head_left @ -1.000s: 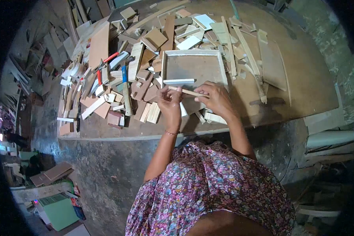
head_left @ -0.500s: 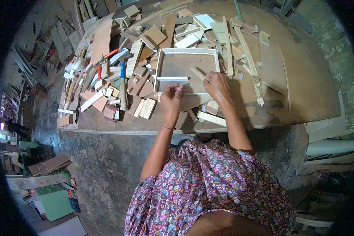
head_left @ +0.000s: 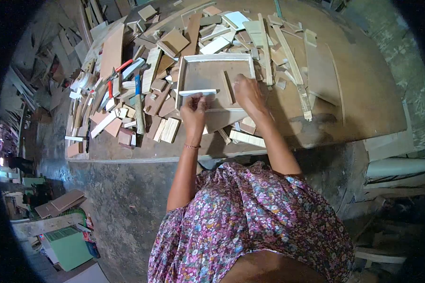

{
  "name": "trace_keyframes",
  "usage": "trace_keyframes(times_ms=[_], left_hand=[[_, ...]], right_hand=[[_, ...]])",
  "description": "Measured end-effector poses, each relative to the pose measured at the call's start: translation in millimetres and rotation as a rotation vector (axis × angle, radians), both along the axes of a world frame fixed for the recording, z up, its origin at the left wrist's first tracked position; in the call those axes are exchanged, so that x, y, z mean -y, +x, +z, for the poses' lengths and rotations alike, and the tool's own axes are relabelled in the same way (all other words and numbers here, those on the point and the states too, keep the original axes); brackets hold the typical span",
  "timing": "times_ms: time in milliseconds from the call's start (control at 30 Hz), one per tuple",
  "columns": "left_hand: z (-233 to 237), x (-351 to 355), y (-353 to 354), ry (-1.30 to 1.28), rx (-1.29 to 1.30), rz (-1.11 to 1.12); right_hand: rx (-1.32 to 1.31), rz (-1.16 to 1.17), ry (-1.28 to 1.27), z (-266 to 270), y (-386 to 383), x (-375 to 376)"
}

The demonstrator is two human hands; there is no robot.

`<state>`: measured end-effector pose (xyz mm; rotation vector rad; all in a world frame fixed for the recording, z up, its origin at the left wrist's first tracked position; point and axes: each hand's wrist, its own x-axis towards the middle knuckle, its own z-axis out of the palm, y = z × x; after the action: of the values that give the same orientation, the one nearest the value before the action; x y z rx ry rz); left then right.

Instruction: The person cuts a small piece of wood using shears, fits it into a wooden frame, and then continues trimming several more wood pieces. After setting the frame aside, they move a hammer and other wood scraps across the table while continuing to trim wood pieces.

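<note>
A shallow rectangular wooden frame (head_left: 217, 58) with pale edges lies on the table. My left hand (head_left: 193, 109) is at its near left side, fingers closed at a short white strip (head_left: 193, 92) that lies across the frame's left part. Beside my right hand (head_left: 248, 94), a thin light wooden stick (head_left: 227, 87) rests inside the frame, running away from me. The right hand is over the frame's right side with its fingers curled; whether they hold anything is too blurred to tell.
Many wood offcuts (head_left: 174, 41) surround the frame. To the left lie a hammer (head_left: 139, 106) with a blue neck and red-handled pliers (head_left: 113, 74). Long strips (head_left: 288, 52) lie to the right. The table's front edge (head_left: 141, 160) is close to my body.
The stick that was at my right hand now lies in the frame, turned more upright in view. My left hand has moved up to the white strip. The whole view has shifted slightly.
</note>
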<state>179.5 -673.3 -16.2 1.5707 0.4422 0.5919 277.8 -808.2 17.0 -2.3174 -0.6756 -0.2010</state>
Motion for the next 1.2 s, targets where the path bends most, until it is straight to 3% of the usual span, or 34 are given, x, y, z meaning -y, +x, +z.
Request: trace_keyframes(times_ms=[167, 267, 533, 833, 1200], left_hand=[[4, -4, -1, -0.049, 0.021, -0.019], [-2, -9, 2, 0.142, -0.083, -0.021], [22, -17, 5, 0.546, -0.078, 0.067], [23, -35, 7, 0.591, -0.063, 0.116], [13, -5, -15, 0.637, -0.113, -0.027]], right_hand=[[-0.178, -0.008, -0.055, 11, -7, -4], [-0.090, 0.010, -0.125, -2, -8, -12], [-0.217, -0.033, -0.107, 6, 2, -31], [-0.245, -0.066, -0.090, 4, 3, -41], [-0.210, -0.022, -0.044, -1, -15, -37]])
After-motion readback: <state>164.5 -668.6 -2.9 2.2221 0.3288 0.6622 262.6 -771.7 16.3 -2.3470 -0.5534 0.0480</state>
